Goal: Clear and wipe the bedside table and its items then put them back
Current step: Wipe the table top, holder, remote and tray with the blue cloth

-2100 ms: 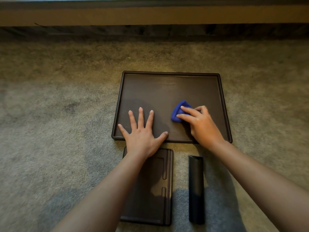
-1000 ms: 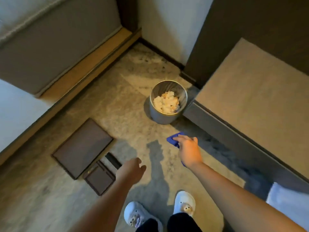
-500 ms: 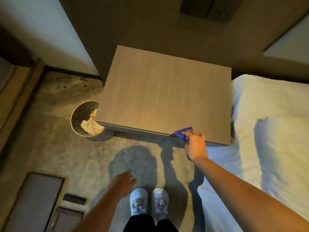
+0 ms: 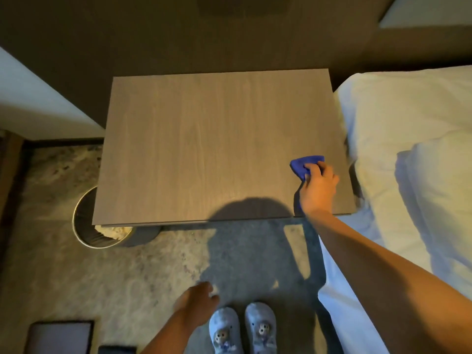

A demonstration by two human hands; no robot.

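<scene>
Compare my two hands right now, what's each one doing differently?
The right hand is stretched out over the bedside table, while the left hand hangs low above the carpet near the slippers. The right hand presses a blue cloth onto the tabletop; the left hand holds nothing, fingers loosely curled. Both are bare.

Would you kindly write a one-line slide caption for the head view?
Right hand presses a blue cloth onto the bare wood-grain bedside table; left hand hangs free.
</scene>
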